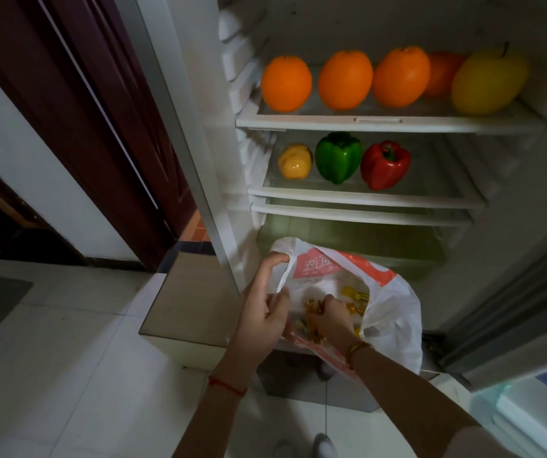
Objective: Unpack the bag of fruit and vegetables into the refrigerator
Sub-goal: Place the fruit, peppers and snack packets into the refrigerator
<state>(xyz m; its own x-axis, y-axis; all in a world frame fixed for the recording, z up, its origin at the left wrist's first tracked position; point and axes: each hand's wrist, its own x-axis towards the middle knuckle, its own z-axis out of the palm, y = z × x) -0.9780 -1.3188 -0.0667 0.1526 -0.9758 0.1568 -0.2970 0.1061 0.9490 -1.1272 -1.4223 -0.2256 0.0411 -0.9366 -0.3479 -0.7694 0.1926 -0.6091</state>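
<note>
From the head view, the refrigerator [391, 122] stands open toward twelve o'clock, and much of the unpacking looks done. On the top shelf [387, 120] sit four oranges [345, 80] in a row, with a large yellow fruit [488, 82] at their three o'clock end. The shelf below [364, 195] carries a small yellow fruit [295, 161], a green pepper [337, 157] and a red pepper [385, 165], side by side.

The plastic bag [394, 312] hangs at six o'clock from the shelves, in front of the bottom drawer. The left hand [267, 307] pinches the bag's rim and holds its mouth apart. The right hand [330, 317] is sunk inside, fingers curled among small yellow items; whether it grips one I cannot tell. Judging by those items, a few things are left to move.
</note>
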